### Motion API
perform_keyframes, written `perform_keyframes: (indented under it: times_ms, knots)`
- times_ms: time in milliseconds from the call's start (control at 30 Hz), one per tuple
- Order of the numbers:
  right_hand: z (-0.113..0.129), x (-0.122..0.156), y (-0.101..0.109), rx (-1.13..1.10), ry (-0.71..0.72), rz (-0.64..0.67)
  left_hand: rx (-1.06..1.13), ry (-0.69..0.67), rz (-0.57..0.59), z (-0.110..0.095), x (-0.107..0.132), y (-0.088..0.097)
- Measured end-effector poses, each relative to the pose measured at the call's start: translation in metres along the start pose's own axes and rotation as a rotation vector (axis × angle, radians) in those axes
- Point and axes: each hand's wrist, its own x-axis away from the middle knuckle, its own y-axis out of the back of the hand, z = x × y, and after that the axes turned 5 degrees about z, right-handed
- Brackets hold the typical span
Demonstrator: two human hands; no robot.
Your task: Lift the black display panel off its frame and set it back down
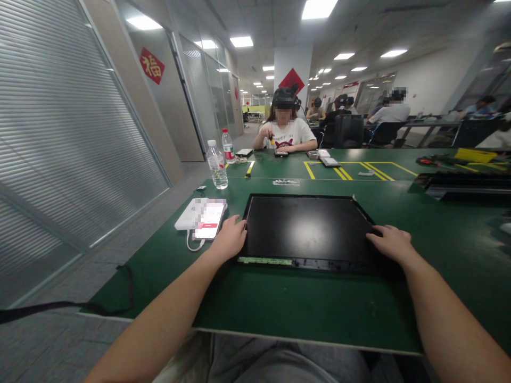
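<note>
A black LCD screen panel (pixel 303 229) lies flat in front of me, its dark face up. Along its near edge runs a green circuit board strip (pixel 266 261), and the far right corner of its frame looks slightly lifted. My left hand (pixel 230 236) grips the panel's left edge, the thumb and fingers partly hidden by the rim. On the opposite side my right hand (pixel 390 242) holds the right edge, fingers resting over the frame.
A lit phone (pixel 209 219) with a white cable and a white box (pixel 187 215) lie left. Behind them stand two water bottles (pixel 216 166). Across the green table (pixel 279 314) sits a person (pixel 293 130) with a yellow-handled tool. Dark panels (pixel 471 183) lie right.
</note>
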Motion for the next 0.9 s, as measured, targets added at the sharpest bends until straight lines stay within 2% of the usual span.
perform_keyframes:
  times_ms: [500,900]
  knots:
    - [0.006,0.003,0.009,-0.055,-0.045,0.077,0.049,0.025,0.091,0.004,-0.008,0.006]
    - [0.005,0.004,0.009,-0.086,-0.003,0.041,-0.049,0.039,0.211,-0.009,-0.004,0.018]
